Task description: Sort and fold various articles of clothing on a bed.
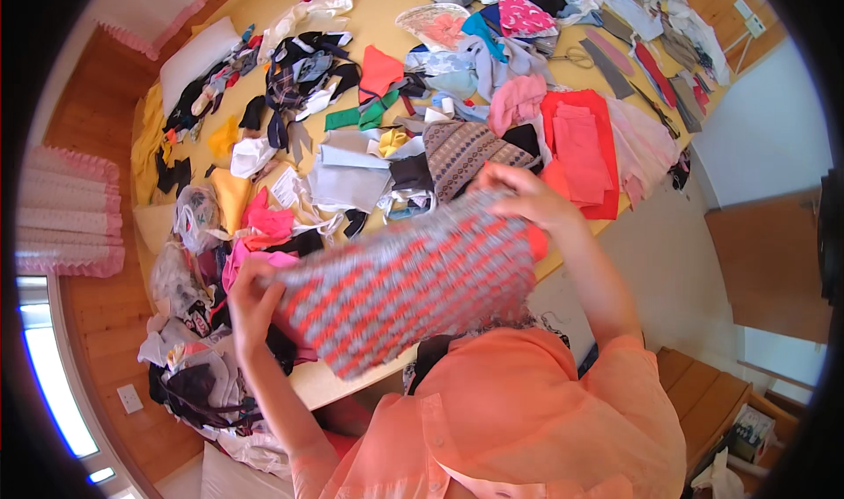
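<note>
Left hand: my left hand (253, 301) is nearly closed, thumb and bent fingers pinching the upper left corner of the knitted cloth.
Right hand: my right hand (527, 198) is partly curled, fingertips and thumb gripping the cloth near its upper right corner.
Knitted cloth: I have the grey and coral knitted cloth (413, 279) spread between both hands, in front of my orange shirt (527, 402) and over the table's near edge; its surface is a little blurred.
Table: the pale yellow table (378, 20) is mostly covered in garments and scraps.
Beyond the cloth: a patterned brown-grey piece (466, 156) lies near my right hand, with a folded pink cloth (580, 160) on a red one (607, 112) to its right.
Far side: scissors (576, 57) lie near a lacy fan-shaped piece (431, 26).
Left end: clear plastic bags (195, 222) and heaped clothes; farther up, a white cushion (198, 55).
Left wall: wood panelling (92, 358), a pink-frilled curtain (70, 213), a bright window (57, 385), a white socket (130, 399).
Right side: a white wall (774, 103), a brown panel (774, 262) and slatted wooden furniture (703, 393) on pale floor (673, 244).
</note>
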Available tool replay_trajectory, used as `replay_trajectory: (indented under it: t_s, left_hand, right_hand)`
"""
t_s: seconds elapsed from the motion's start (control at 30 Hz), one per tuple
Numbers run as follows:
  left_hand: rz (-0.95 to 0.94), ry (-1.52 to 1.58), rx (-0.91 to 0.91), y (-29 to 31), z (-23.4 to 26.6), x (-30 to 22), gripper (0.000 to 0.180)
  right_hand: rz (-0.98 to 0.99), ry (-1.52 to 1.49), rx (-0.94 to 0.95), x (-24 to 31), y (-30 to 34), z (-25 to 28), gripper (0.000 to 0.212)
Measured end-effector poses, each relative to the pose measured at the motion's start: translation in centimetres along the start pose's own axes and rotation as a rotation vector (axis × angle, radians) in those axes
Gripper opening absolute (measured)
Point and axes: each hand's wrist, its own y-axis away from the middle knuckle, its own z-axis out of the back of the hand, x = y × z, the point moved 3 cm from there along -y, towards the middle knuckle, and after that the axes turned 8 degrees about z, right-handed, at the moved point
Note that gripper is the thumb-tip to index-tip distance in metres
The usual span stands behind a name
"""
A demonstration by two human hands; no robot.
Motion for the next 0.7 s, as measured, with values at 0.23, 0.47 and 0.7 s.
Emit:
replay_trajectory:
  t_s: [0.23,0.47,0.7]
  left_hand:
    - [0.317,-0.048,-0.354,-0.8,-5.7,17.9,0.038]
    - [0.363,-0.105,-0.444,3.3,-8.5,19.4,0.039]
    - [0.55,-0.357,-0.319,2.0,-9.1,16.8,0.047]
  right_hand:
    - [0.275,1.039,-0.574,-12.6,-5.3,8.9,0.029]
    - [-0.201,0.993,-0.527,-15.9,-6.3,14.8,0.053]
    - [-0.507,0.854,-0.483,-16.1,-7.7,15.4,0.05]
